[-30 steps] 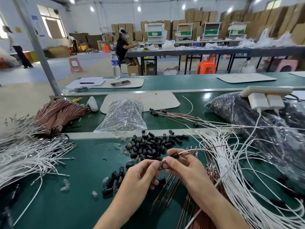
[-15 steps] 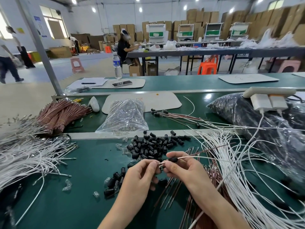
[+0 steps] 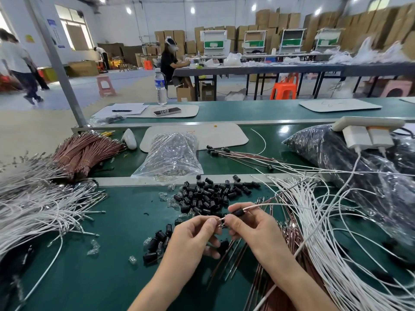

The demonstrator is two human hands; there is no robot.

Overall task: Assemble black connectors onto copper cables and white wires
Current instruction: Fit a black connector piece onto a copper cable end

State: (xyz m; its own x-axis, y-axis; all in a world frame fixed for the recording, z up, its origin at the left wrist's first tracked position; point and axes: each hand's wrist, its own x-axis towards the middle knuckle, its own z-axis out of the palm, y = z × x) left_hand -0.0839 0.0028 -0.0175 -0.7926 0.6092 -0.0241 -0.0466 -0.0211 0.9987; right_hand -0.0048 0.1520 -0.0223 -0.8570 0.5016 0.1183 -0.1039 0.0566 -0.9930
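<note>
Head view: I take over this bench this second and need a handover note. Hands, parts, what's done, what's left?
Left hand: pinches the metal tip of the held cable.
Right hand: pinches the black connector threaded on that cable.
Parts: loose connectors piled just beyond the hands; white wires to the right; copper cables beside the right wrist.
Done: a few finished leads lie on the far belt.
Left: probably seat this connector over the tip, then work through the many bare wires and cables.
</note>
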